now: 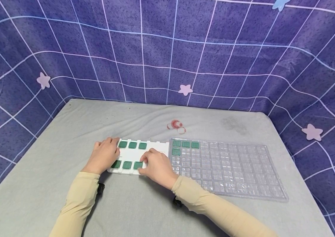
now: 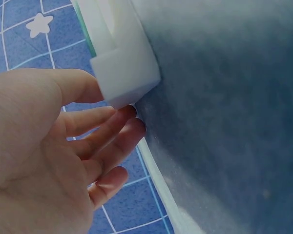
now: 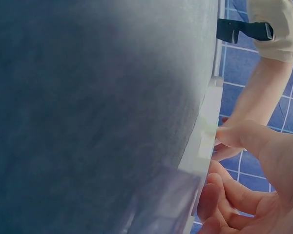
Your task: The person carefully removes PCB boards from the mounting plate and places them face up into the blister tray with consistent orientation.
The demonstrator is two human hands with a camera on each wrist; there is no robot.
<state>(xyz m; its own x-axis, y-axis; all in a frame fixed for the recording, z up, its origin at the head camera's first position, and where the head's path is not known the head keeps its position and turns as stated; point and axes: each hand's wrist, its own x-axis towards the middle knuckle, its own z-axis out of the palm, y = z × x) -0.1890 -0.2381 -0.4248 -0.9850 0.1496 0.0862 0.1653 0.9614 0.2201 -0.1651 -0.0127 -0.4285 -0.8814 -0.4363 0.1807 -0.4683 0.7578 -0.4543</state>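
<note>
A white tray [image 1: 130, 153] lies flat on the cloth, with green square circuit boards in two rows, three along the far side and three along the near side. My left hand [image 1: 103, 154] grips its left end; in the left wrist view the thumb and fingertips meet the white corner [image 2: 129, 73]. Over the tray's near row, my right hand [image 1: 158, 167] pinches the rightmost green circuit board [image 1: 138, 165] between thumb and forefinger. That board is partly covered by the fingers and appears to be still at its slot. The right wrist view shows the tray's edge [image 3: 205, 126] beside the fingers, but no board.
To the right lies a clear plastic tray [image 1: 229, 168] with many small pockets. Several green circuit boards [image 1: 186, 144] sit in its far left corner. A grey cloth [image 1: 120, 207] covers the table, and a purple gridded curtain [image 1: 155, 49] hangs around it.
</note>
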